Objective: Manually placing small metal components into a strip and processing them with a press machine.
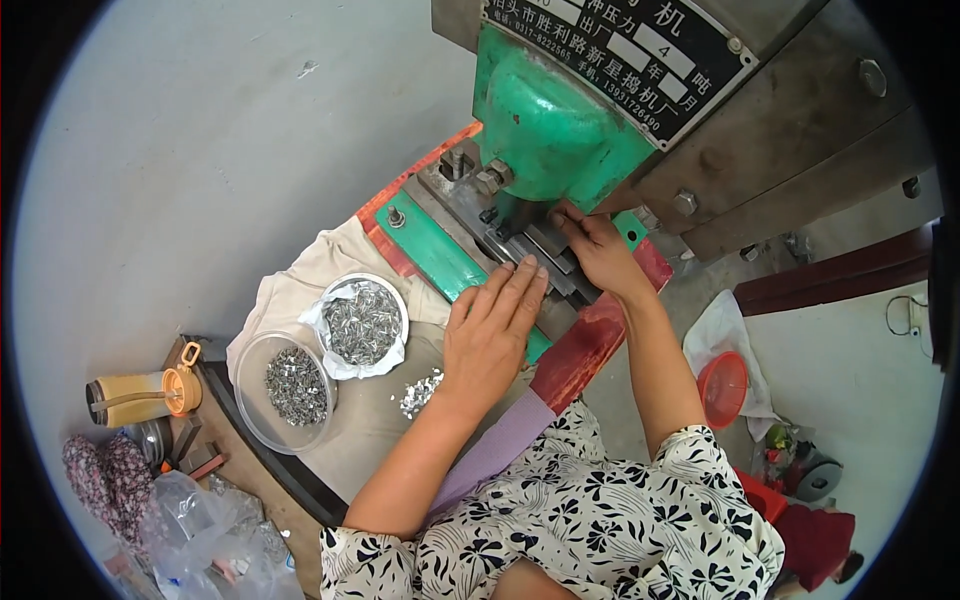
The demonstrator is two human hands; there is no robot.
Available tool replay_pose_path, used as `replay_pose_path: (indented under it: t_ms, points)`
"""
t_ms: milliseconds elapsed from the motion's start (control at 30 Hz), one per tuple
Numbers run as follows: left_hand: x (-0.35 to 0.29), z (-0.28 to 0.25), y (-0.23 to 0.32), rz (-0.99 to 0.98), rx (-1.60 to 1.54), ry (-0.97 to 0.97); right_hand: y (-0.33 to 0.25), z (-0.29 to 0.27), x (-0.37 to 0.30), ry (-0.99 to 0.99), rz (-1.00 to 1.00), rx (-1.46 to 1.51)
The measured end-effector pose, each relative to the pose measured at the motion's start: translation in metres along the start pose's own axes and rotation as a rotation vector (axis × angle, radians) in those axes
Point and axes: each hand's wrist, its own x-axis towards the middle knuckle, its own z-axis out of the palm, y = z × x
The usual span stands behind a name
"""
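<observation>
My left hand [492,325] lies flat with its fingers stretched out, the tips against the metal die [525,245] on the bed of a green punch press [545,110]. Beside the press head, my right hand [602,252] reaches in at the die with its fingers closed; what they hold, if anything, is hidden. A small heap of silvery metal bits [421,392] lies on the cloth by my left wrist. Left of it stand a bowl lined with white plastic, full of shiny slim metal pieces [362,322], and a clear tub [246,400] of darker small metal parts [297,386].
Bolts [396,216] and the green plate [432,245] stand round the die. On the left are a yellow bottle [150,394], clear plastic bags [200,530] and a patterned cloth [105,480]. A red basin [722,385] sits at the right, with a person in dark red [815,540] lower down.
</observation>
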Motion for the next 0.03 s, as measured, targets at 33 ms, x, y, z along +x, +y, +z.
replay_pose_path:
  t_ms: [33]
  points:
    - [-0.0016,0.0028,-0.0035,-0.017,-0.083,0.001,0.0002,0.0001,-0.0012,-0.001,0.002,0.0]
